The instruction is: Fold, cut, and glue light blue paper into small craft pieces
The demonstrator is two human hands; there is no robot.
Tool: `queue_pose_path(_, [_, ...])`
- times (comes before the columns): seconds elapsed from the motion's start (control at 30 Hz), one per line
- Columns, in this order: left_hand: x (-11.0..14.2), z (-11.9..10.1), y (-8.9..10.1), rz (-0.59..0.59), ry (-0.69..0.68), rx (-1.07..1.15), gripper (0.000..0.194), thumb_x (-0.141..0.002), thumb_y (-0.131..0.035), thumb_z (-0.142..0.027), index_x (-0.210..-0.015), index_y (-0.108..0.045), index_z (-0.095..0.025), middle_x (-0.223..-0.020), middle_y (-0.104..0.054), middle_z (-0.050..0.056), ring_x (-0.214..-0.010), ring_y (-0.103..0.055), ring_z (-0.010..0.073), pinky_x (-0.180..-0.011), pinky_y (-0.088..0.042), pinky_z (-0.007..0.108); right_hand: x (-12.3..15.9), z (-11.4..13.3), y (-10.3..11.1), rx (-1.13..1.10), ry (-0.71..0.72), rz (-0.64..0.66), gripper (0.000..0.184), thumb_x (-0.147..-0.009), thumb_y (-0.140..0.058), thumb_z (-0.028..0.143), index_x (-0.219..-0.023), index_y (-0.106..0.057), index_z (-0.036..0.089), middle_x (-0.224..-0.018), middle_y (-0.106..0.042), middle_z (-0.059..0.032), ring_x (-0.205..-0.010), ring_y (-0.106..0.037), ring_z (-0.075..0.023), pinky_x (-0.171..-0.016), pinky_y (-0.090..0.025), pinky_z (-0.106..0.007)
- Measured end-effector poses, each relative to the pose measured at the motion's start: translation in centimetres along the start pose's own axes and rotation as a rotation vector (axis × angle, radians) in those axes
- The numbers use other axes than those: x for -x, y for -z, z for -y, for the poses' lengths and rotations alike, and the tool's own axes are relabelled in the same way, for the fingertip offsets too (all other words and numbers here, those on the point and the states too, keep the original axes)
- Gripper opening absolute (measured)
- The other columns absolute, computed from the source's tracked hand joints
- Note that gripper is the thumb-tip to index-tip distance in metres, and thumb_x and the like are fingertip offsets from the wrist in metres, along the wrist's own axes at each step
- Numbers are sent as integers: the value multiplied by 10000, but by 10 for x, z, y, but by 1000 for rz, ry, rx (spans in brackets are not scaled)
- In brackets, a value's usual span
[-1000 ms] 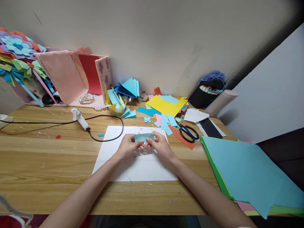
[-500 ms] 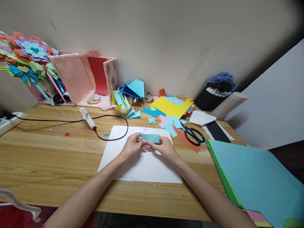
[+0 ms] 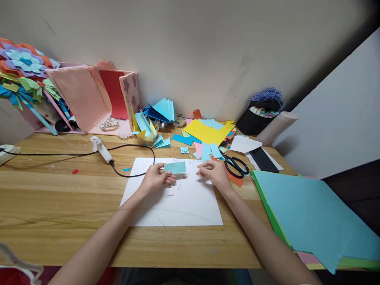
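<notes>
We observe the left hand (image 3: 156,179) pinching a small light-blue paper rectangle (image 3: 175,167) at its left end, thumb and fingers closed on it; the paper stands out to the right of that hand, held just above the white sheet (image 3: 178,206) that lies on the table (image 3: 59,198). The right hand (image 3: 213,173) is off the paper, well to its right, fingers loosely curled and holding nothing, resting over the right edge of the white sheet. The black scissors (image 3: 236,165) lie just beside the right hand, on its far right, partly on an orange strip (image 3: 236,179). Behind the hands we note scattered blue and pink paper offcuts (image 3: 208,152) and a yellow sheet (image 3: 208,132). A white glue gun (image 3: 101,148) with a black cord lies left of the white sheet. A stack of large teal sheets (image 3: 308,213) covers the right end of the table. A paper flower arrangement (image 3: 23,71) stands at the far left.
</notes>
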State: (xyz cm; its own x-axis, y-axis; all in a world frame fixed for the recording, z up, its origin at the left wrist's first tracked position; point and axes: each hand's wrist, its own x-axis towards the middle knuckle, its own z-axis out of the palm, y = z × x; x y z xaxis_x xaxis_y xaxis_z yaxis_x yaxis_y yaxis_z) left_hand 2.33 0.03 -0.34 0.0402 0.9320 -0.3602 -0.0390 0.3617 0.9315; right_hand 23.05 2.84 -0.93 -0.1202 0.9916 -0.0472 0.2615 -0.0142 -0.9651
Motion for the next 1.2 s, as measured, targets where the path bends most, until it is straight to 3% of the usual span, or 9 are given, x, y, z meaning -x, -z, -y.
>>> queue_pose_path(0.07, [0, 1, 2, 6, -1, 4, 152, -729, -621, -144, -792, -488, -106, -660, -669, 101, -470, -606, 122, -432, -467, 207, 1, 1, 2, 6, 60, -49, 216, -703, -598, 342, -736, -626, 130, -700, -684, -78, -585, -601, -143, -542, -503, -257])
queue_pose_path(0.17, [2, 1, -1, 87, -5, 26, 215, -710, -650, -163, -856, -506, -95, -676, -673, 107, -534, -636, 142, -491, -492, 218, 8, 3, -6, 72, 207, -6, 237, -743, -572, 347, -882, -632, 166, -891, -665, -76, -724, -609, -160, -577, -523, -268])
queue_pose_path(0.3, [4, 2, -8, 172, -49, 55, 262, -705, -657, -172, -911, -521, -84, -663, -671, 90, -563, -650, 155, -509, -500, 212, 16, 3, -17, 260, 424, -6, 202, -782, -549, 266, -956, -629, 202, -906, -644, -58, -701, -593, -147, -635, -520, -294])
queue_pose_path(0.4, [2, 4, -9, 170, -47, 76, 224, -717, -643, -168, -890, -532, -78, -683, -678, 100, -594, -659, 164, -546, -524, 235, 18, 1, -17, 418, 544, -35, 236, -813, -527, 224, -1034, -610, 218, -935, -639, -63, -745, -598, -168, -678, -511, -320])
queue_pose_path(0.57, [-1, 6, -8, 149, -39, 97, 141, -745, -617, -178, -826, -545, -89, -713, -690, 115, -615, -664, 163, -531, -520, 218, 17, -1, -14, 669, 713, -89, 345, -830, -515, 193, -1173, -529, 226, -1080, -616, -73, -981, -558, -215, -842, -463, -374])
queue_pose_path(0.7, [1, 5, -9, 101, -1, 140, 117, -742, -619, -178, -781, -540, -102, -729, -694, 117, -638, -666, 158, -552, -516, 215, 18, 0, -13, 795, 857, -98, 306, -848, -461, 129, -1116, -562, 238, -1125, -610, -58, -992, -561, -205, -817, -462, -349])
queue_pose_path(0.9, [2, 6, -10, 144, 0, 129, 259, -704, -648, -347, -784, -545, -124, -790, -691, 114, -695, -662, 182, -570, -503, 243, 20, 3, -14, 697, 922, -54, 145, -824, -486, 105, -883, -591, 185, -864, -672, -53, -840, -600, -174, -731, -496, -307])
queue_pose_path(1.03, [5, 1, -10, 183, -10, 57, 377, -723, -566, -489, -822, -550, -126, -770, -671, 94, -690, -639, 178, -567, -473, 251, 19, 2, -14, 660, 1020, 94, 157, -813, -465, 66, -869, -569, 169, -931, -669, -70, -949, -590, -179, -808, -497, -323])
queue_pose_path(1.2, [4, 1, -5, 164, -123, -127, 269, -691, -598, -397, -750, -539, -141, -608, -550, -25, -521, -502, 95, -457, -352, 192, 17, -5, -14, 636, 1059, 323, 278, -789, -421, 13, -982, -560, 158, -1027, -654, -65, -1040, -565, -157, -878, -483, -319])
